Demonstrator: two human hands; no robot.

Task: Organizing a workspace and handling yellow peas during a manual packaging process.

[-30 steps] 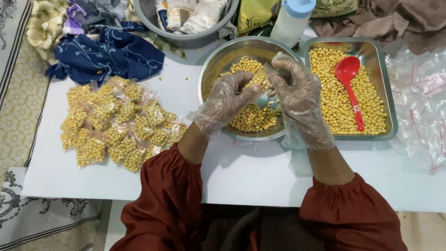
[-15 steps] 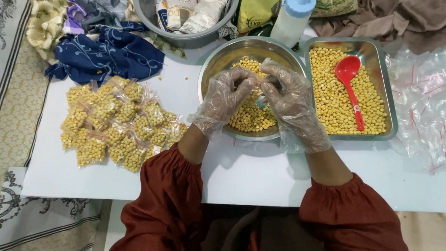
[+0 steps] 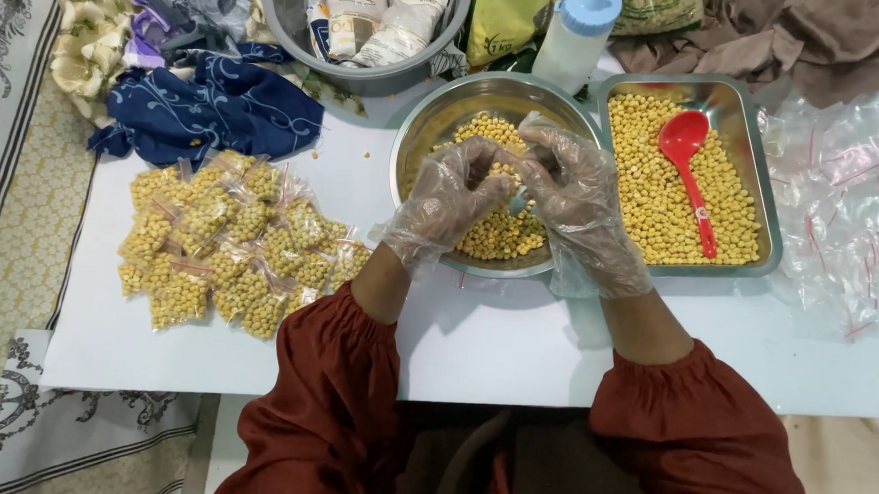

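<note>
Gloved left hand [image 3: 453, 200] and right hand [image 3: 577, 199] meet fingertip to fingertip over the round steel bowl [image 3: 435, 118] of yellow beans. They pinch something between them; its identity and axis cannot be told. Red spoon [image 3: 690, 169] lies right of the hands, bowl end pointing away.

Filled clear packets [image 3: 237, 243] left; empty bags [image 3: 847, 196] right

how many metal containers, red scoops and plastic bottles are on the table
Round metal bowls: 2, the bowl of yellow beans under the gloved left hand and right hand, and the grey bowl of packets behind it
Rectangular metal tray: 1
Red scoop: 1
Plastic bottle with blue cap: 1
Total: 5
</note>
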